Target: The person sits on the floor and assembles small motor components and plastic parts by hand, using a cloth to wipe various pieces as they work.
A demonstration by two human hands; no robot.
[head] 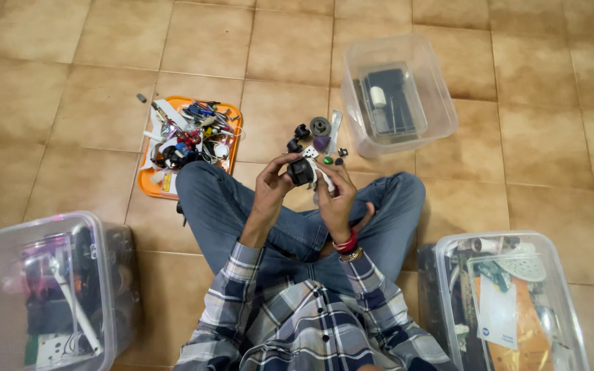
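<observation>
Holding a black part [301,171] above the lap, just short of the orange tray [147,180], both hands—left [271,184], right [333,196]—have fingers clamped on it; a steady, close grip seems best.

Both hands, left hand [271,184] and right hand [335,196], raised together, fingers curled.
</observation>
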